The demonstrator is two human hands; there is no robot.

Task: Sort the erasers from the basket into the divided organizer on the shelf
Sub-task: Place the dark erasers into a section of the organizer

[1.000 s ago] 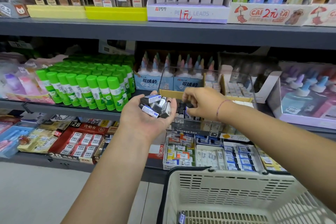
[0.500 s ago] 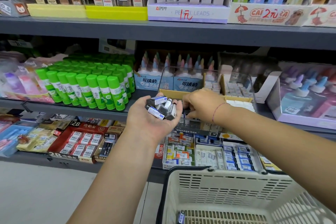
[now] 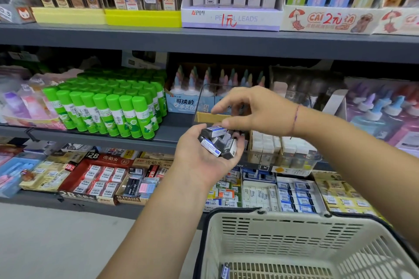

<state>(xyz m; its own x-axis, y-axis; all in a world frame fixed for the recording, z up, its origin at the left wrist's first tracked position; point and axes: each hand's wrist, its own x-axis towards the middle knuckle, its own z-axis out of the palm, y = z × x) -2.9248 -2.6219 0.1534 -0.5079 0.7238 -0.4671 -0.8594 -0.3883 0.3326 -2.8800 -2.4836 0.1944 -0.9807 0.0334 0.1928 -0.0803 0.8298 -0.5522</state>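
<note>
A stationery aisle: a grey shelf [image 3: 90,137] stacked tight with stock, green glue sticks [image 3: 118,115] well off to the left of the left hand. The left hand [image 3: 204,161] lies palm up, cupped round a small heap of erasers [image 3: 217,140], perhaps 5 or 6, though the pile hides the count. Just above it the right hand [image 3: 258,111] hovers with thumb and forefinger apart, holding nothing, its thumb tip close to the topmost eraser. Beyond both hands the clear divided organizer [image 3: 285,158] sits on the shelf, with white blocks standing in the compartments past the right wrist. Under the right forearm the basket [image 3: 283,233] holds 1 stray eraser [image 3: 225,270].

These look like light, stiff little blocks in glossy paper sleeves, which could slip. I'd pinch the top one across its long sides, so the heap doesn't spill.
</note>
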